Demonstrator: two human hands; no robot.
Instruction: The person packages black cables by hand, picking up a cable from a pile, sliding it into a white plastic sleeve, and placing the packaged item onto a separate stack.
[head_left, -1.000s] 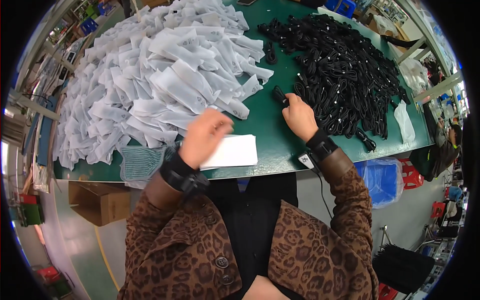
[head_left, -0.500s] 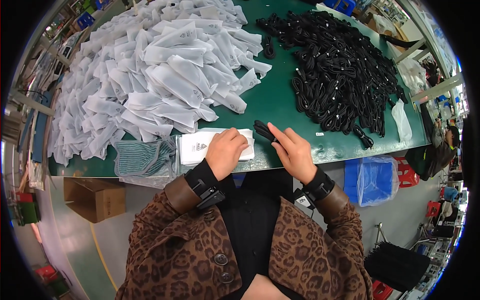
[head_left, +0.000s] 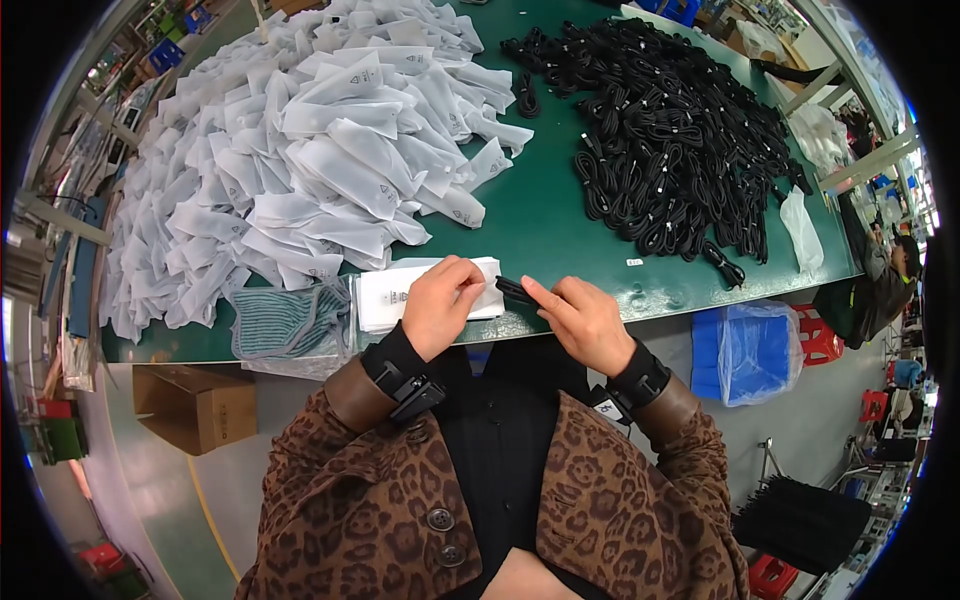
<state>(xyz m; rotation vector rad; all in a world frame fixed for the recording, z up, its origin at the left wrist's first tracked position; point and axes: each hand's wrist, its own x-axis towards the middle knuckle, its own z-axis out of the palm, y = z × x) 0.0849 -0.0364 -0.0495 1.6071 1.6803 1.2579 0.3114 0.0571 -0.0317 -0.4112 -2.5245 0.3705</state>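
1. Left hand (head_left: 440, 308) lies curled on the white bag stack (head_left: 378, 303), apparently steadying it; whether it grips one, I cannot tell.
2. Right hand (head_left: 588, 328) pinches a black cable bundle (head_left: 513, 290) at the stack's three o'clock, likely keeping its far end free.

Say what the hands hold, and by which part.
Right hand: a black cable bundle, held by its right-hand end. Left hand: on the stack of white bags; whether it grips any cannot be told.
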